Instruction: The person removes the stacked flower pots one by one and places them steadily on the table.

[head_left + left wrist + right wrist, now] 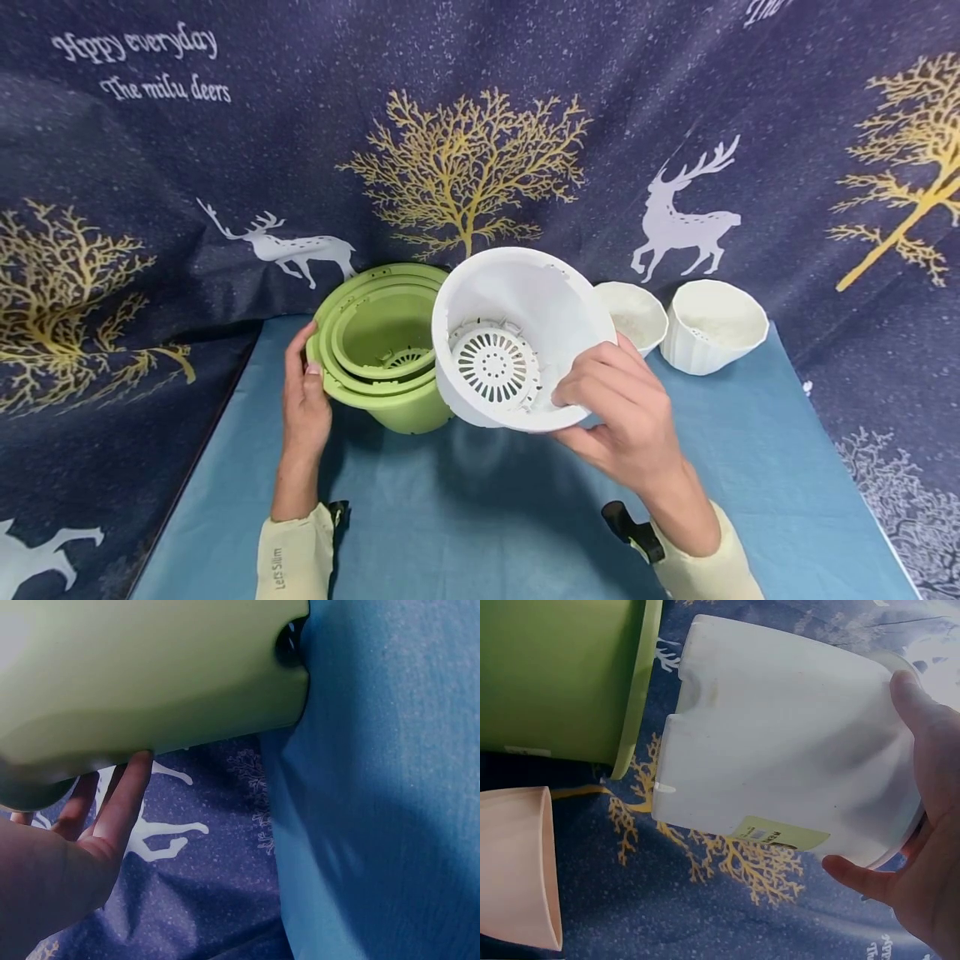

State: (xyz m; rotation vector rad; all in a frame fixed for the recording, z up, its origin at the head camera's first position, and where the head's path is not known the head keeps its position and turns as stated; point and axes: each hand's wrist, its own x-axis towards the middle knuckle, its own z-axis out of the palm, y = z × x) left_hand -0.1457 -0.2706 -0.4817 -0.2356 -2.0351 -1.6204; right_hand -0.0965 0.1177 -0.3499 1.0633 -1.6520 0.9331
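My right hand (626, 408) grips the rim of a white plastic flowerpot (525, 292), fingers over the edge inside and thumb underneath. The pot tilts with its mouth toward me, showing a slotted round base, and a shadow lies on the table below it. In the right wrist view the white pot's outer wall (780, 735) carries a green label (784, 832). My left hand (306, 417) holds the left rim of a stack of nested green flowerpots (408, 408); the white pot overlaps their right side. In the left wrist view, fingers (124, 795) touch the green wall.
Two smaller cream-white fluted pots stand at the back right: one pot (637, 312) partly behind the white pot, the other pot (716, 329) near the table's right edge. A blue cloth covers the table (495, 533). Behind it hangs a dark curtain (285, 150) with deer and trees.
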